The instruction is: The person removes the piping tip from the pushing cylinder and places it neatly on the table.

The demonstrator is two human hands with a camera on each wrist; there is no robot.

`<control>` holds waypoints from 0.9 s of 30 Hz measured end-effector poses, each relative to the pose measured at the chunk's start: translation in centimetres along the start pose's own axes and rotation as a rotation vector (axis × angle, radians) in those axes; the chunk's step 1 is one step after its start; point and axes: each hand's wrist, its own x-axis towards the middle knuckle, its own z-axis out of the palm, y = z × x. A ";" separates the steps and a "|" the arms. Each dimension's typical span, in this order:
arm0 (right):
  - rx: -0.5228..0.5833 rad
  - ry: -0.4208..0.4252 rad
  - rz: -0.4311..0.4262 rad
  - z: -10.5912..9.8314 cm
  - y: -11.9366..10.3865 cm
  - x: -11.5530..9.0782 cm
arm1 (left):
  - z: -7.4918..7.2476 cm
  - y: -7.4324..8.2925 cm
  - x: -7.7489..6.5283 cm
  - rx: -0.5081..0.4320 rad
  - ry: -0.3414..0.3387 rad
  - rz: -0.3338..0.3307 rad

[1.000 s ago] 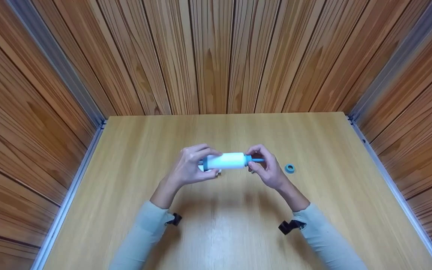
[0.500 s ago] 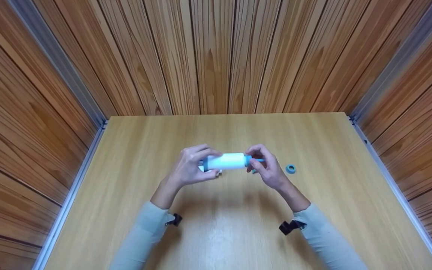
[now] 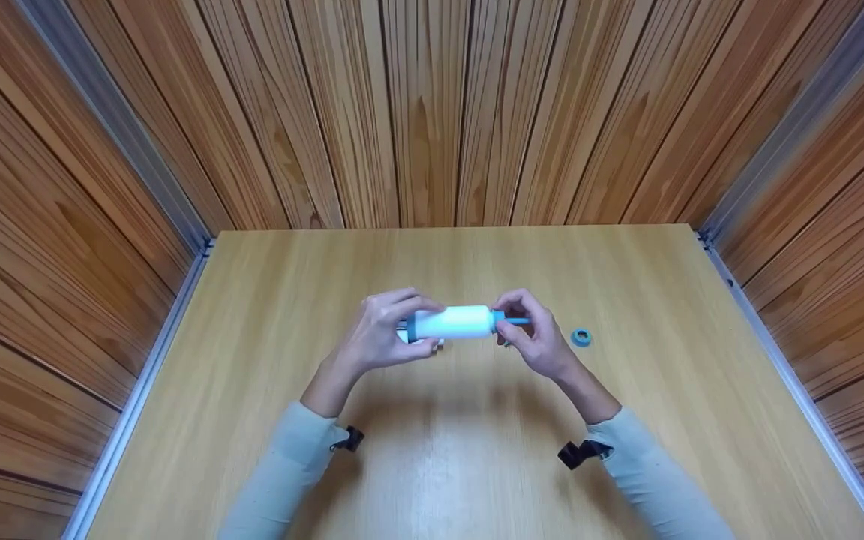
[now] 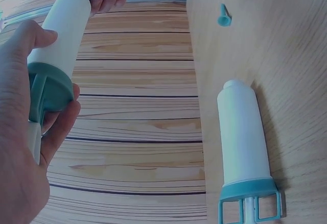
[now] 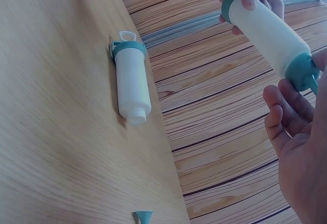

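Observation:
Held level above the table is a white piping syringe [image 3: 454,321] with teal ends. My left hand [image 3: 383,330] grips its barrel by the teal handle end, thumb on one side and fingers beneath. At the other end, my right hand [image 3: 533,337] pinches the teal collar [image 5: 301,70] between thumb and fingers, and a slim teal nozzle [image 3: 518,320] sticks out past it. A second white syringe [image 4: 242,137] with a teal handle cap and no collar lies on the table; in the head view the held syringe and left hand mostly hide it.
On the table [image 3: 432,465], a small teal funnel-shaped nozzle [image 4: 224,18] lies beyond the second syringe. A teal ring [image 3: 581,337] sits right of my right hand. Wood-plank walls [image 3: 432,112] stand at the back and both sides.
My right thumb and fingers shift slightly around the collar, the thumb moving up and then back down. The left hand and syringe stay in place.

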 end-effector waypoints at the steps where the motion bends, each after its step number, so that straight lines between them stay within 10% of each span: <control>1: 0.003 0.000 -0.008 0.0 0.0 0.0 | 0.0 0.0 0.0 0.005 0.000 -0.001; 27: 0.015 -0.017 0.013 -0.2 -0.1 -0.3 | 0.1 0.1 0.1 0.003 -0.004 0.001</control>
